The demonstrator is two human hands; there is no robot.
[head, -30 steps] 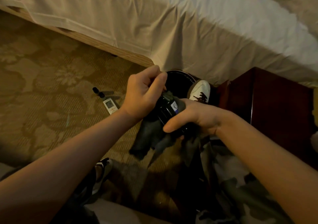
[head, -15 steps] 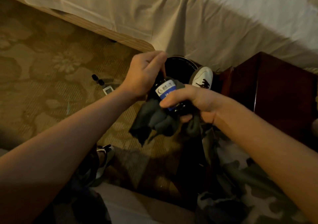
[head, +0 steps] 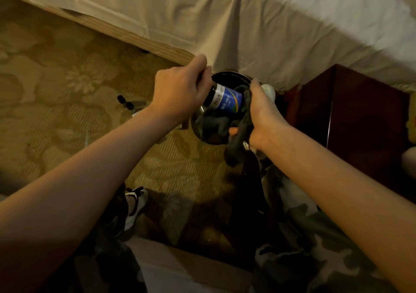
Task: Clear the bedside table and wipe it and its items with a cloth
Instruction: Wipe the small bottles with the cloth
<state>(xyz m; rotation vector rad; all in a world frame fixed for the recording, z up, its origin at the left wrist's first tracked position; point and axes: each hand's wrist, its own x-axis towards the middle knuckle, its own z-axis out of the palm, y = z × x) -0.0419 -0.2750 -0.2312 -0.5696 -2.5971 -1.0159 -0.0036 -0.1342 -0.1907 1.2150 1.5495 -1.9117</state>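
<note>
The person stands at the bedside, both bare arms reaching forward and down. The left hand point(head: 180, 92) has its fingers curled tight round the top end of a dark bottle point(head: 221, 99), which lies tilted, its neck hidden inside that hand and its base pointing to the right. A blue label with pale lettering wraps the bottle's middle. The right hand point(head: 261, 110) grips a dark grey cloth point(head: 238, 135), fingers closed over a bunch of it and pressing it against the base end of the bottle; the rest of the cloth hangs down loose below the wrist. A small orange bit shows among the folds, though I cannot tell what it is.

Directly beneath the hands sits a round black bin point(head: 227, 77) on the patterned carpet point(head: 67, 85). Just beside the bin, to the right, stands the dark red-brown bedside worktop point(head: 360, 121), its top surface bare where it shows. Behind both runs the bed point(head: 247, 17), its pale sheet hanging over a light wooden frame.

On the carpet to the left of the left forearm lie two small dark caps point(head: 125, 102), close together. A white shoe toe point(head: 269, 91) peeks out behind the right hand. Lower down, another shoe with black laces point(head: 135, 204) rests on the carpet, and camouflage-patterned trousers fill the lower right.
</note>
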